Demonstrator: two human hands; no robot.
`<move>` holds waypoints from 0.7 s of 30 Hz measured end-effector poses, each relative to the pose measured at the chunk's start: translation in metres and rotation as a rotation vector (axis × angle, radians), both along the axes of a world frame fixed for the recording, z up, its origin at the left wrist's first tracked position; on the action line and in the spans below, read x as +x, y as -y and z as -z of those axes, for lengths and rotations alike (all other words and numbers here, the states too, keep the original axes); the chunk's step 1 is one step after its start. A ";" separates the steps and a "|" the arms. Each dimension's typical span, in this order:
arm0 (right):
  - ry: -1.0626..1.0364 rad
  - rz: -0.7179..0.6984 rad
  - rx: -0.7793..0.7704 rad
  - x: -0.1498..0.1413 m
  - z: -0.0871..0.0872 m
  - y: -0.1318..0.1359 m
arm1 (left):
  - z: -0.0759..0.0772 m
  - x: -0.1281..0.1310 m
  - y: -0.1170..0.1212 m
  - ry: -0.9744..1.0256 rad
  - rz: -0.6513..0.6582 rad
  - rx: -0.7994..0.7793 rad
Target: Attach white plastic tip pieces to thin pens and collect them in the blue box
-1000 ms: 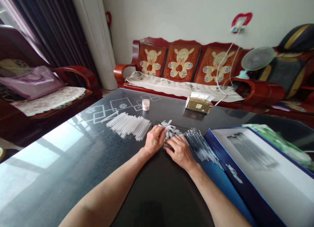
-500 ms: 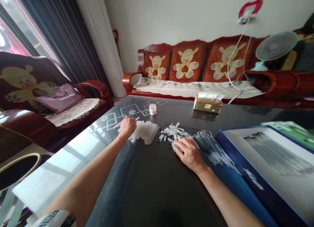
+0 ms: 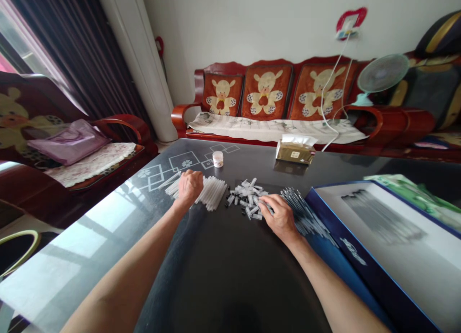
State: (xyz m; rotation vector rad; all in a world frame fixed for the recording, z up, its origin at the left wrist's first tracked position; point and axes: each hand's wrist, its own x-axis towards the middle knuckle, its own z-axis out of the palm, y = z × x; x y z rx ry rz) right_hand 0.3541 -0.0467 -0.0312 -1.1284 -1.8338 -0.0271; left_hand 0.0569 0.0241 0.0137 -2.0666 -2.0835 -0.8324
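My left hand [image 3: 190, 186] is closed above a row of white pen barrels [image 3: 212, 193]. Whatever its fingers hold is hidden behind the knuckles. At the right edge of a heap of small translucent pen caps [image 3: 249, 191] with black bits among them, my right hand [image 3: 279, 215] is pinched together. A small translucent cap appears to be between its thumb and forefinger. Beside that hand, to the right, lies a bundle of thin, dark-tipped pen refills [image 3: 306, 213].
A blue-edged box [image 3: 403, 280] on the right holds more thin refills [image 3: 383, 215]. Green-and-white packaging [image 3: 414, 191] lies behind it. Toward the table's far side stand a small white jar [image 3: 218, 159] and a tissue pack [image 3: 295, 149]. A wooden sofa [image 3: 266, 93] is beyond.
A white barrel poking from my left hand is no longer visible, and that hand's knuckles have turned up. My right hand has shifted slightly along the caps. The whole view has swung right.
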 end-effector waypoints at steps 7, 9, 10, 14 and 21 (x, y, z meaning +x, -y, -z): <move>0.052 0.058 -0.080 0.005 0.007 -0.015 | 0.031 0.088 0.038 -0.017 0.454 0.081; 0.110 0.020 -0.109 0.000 0.008 -0.018 | 0.035 0.101 0.042 -0.033 0.433 0.054; 0.133 0.013 -0.120 -0.003 0.008 -0.019 | 0.038 0.105 0.043 -0.036 0.407 0.023; 0.169 0.026 -0.119 -0.007 0.007 -0.014 | 0.046 0.112 0.044 -0.035 0.342 -0.047; 0.314 0.038 -0.098 -0.007 0.015 0.000 | 0.053 0.118 0.044 -0.066 0.342 -0.030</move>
